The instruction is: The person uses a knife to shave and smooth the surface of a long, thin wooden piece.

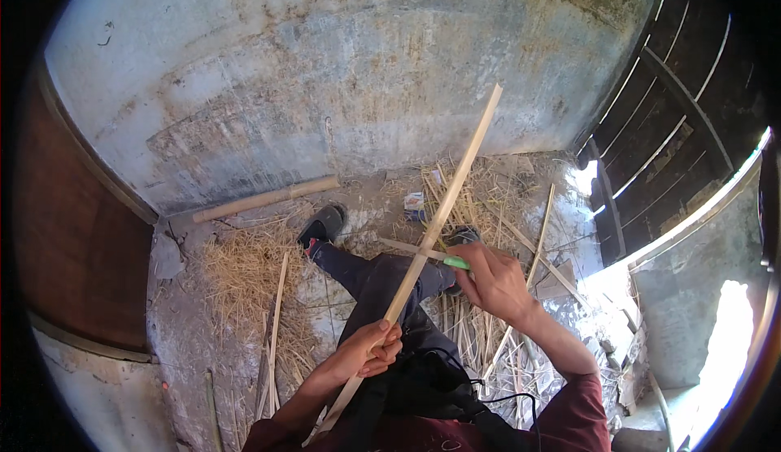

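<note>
My left hand (368, 353) grips a long pale bamboo strip (439, 216) while my right hand (488, 277) clasps what may be a green-handled knife (455, 263); I'd cut away from my legs.

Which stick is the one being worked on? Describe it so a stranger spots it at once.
Start at the grey concrete wall and drop to the seated person's lap. The long bamboo strip slants up from the left hand past the right hand. Unlike the strips on the ground, it is lifted and gripped.
</note>
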Demonstrator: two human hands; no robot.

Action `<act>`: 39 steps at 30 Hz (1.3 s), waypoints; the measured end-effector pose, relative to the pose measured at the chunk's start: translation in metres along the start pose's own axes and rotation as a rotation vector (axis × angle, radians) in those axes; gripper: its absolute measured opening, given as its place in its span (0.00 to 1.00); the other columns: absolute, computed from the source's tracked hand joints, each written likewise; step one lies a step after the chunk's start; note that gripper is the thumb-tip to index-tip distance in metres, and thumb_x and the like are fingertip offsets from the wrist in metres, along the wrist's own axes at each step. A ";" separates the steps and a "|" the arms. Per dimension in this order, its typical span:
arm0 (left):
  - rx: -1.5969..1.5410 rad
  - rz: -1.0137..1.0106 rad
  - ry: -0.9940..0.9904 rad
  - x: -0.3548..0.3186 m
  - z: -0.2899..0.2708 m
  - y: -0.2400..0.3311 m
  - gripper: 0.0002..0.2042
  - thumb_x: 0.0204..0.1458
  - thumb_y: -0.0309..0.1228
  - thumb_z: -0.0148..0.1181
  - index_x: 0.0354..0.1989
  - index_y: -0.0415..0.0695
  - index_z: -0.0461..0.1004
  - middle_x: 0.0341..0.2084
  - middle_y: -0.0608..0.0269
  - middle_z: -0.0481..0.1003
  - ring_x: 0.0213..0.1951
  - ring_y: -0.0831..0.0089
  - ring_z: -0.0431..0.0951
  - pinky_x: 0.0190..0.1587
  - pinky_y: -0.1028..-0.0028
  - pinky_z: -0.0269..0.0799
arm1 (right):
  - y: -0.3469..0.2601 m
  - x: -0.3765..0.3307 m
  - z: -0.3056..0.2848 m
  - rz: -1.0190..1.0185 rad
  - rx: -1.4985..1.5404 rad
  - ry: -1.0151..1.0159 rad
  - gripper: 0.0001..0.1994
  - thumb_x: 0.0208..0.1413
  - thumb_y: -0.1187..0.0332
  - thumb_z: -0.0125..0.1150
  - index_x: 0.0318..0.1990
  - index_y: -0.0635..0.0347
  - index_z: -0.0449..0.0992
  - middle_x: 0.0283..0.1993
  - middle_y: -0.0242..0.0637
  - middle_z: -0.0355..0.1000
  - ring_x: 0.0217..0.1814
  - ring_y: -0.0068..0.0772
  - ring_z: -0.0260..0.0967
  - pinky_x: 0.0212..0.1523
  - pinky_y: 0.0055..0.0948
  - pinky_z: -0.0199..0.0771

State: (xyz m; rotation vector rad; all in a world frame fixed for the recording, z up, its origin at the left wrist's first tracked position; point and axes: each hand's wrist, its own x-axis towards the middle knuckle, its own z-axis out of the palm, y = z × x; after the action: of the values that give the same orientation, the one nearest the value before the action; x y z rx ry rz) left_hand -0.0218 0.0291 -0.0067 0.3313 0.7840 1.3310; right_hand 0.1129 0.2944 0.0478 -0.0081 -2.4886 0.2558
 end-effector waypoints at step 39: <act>2.116 0.249 0.433 -0.055 0.047 0.120 0.13 0.64 0.43 0.61 0.41 0.45 0.79 0.21 0.52 0.78 0.29 0.48 0.82 0.34 0.52 0.74 | 0.054 -0.001 0.012 0.104 0.353 -0.396 0.13 0.55 0.64 0.74 0.46 0.56 0.87 0.40 0.41 0.85 0.43 0.47 0.84 0.44 0.40 0.82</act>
State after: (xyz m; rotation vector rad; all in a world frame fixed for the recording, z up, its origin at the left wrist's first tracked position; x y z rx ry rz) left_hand -0.0803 0.0158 0.1195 1.8171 2.3639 0.2163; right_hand 0.1037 0.3455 0.0272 0.0659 -2.7987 0.8064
